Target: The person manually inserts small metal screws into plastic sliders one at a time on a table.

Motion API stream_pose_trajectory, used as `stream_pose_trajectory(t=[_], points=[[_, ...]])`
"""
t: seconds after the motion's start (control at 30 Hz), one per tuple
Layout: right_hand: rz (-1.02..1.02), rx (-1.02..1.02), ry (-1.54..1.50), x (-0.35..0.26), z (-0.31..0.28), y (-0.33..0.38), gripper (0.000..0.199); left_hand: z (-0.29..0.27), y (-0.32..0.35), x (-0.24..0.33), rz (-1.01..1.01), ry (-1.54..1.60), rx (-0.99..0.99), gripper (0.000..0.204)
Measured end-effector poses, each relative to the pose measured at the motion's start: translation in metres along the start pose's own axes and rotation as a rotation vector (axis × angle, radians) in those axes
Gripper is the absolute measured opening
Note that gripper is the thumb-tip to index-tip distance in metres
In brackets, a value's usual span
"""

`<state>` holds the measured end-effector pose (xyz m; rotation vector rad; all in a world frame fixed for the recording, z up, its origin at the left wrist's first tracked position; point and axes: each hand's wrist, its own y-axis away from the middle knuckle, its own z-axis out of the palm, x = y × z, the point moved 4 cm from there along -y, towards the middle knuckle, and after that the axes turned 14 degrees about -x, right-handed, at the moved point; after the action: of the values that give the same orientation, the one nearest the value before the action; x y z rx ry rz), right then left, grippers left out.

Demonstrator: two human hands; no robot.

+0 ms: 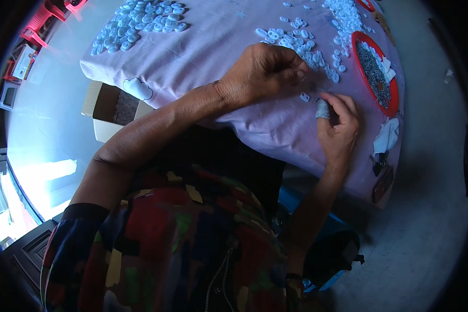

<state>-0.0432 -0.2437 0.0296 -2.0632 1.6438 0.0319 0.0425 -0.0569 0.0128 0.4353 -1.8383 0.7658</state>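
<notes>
My left hand (270, 73) is raised over the table's near side, its fingers curled into a pinch. Whatever sits between its fingertips is too small to make out. To its right, my right hand (340, 127) has thumb and index finger brought close together, with grey wrapping around the thumb. Something tiny may be at those tips, but I cannot name it. Between the hands a single white oval piece with two holes (304, 97) lies on the pink cloth (203, 67). Just beyond my left hand spreads a loose group of similar white pieces (309, 54).
A red tray (356, 40) of small grey metal parts stands at the right. Larger piles of white pieces (140, 21) lie far left and far right (346, 18). Near the right edge are a crumpled white cloth (386, 136), keys (378, 165) and a phone-like dark object (382, 184). An open cardboard box (105, 101) stands left.
</notes>
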Motion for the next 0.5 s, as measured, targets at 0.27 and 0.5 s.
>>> stream_pose_trajectory(t=[0.27, 0.5], points=[[0.063, -0.038, -0.049, 0.005, 0.002, 0.0, 0.02, -0.001, 0.002, 0.0, 0.013, 0.017, -0.017, 0.017], [0.031, -0.026, 0.18, 0.006, -0.002, -0.003, 0.025, 0.002, 0.0, 0.002, 0.052, 0.057, -0.01, 0.014]])
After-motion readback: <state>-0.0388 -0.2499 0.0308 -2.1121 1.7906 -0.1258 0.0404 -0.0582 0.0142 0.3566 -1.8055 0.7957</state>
